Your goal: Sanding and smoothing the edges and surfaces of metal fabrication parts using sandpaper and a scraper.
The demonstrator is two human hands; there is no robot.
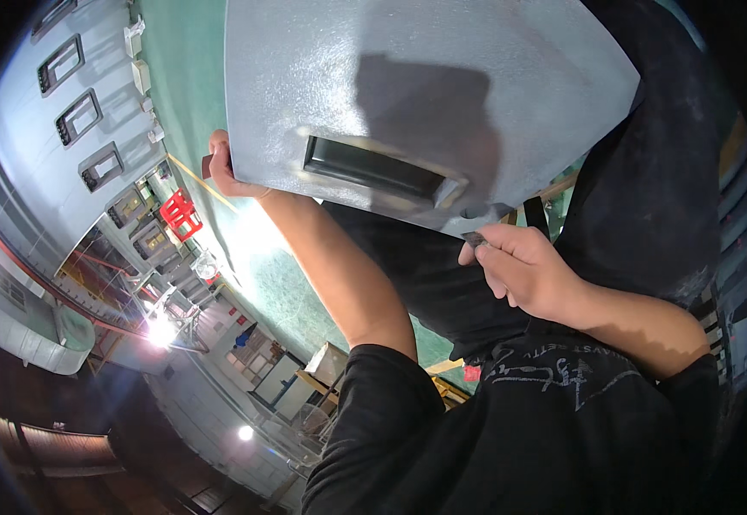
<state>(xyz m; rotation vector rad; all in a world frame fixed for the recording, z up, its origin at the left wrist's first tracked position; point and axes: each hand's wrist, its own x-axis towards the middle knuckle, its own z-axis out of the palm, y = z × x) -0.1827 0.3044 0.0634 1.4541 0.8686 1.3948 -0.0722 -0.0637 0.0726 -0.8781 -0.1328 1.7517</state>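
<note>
A large grey panel (305,77) with a glossy surface lies in front of me. Set into it is a long black rectangular recess (373,172), with pale, scuffed patches around its ends. At the panel's left edge my left hand (229,176) is closed around the near corner. A small reddish-brown flat piece (207,166) shows against its fingers. My right hand (532,270) pinches a small dark piece that looks like folded sandpaper (474,239), touching the panel's near edge, close to a small round hole (469,212).
My dark-clothed legs are under and beside the panel. Green floor (283,287) stretches to the left, with a red plastic stool (181,215) farther off. A pale wall or large shell with framed window openings (79,118) stands beyond. A bright work lamp (162,331) shines at left.
</note>
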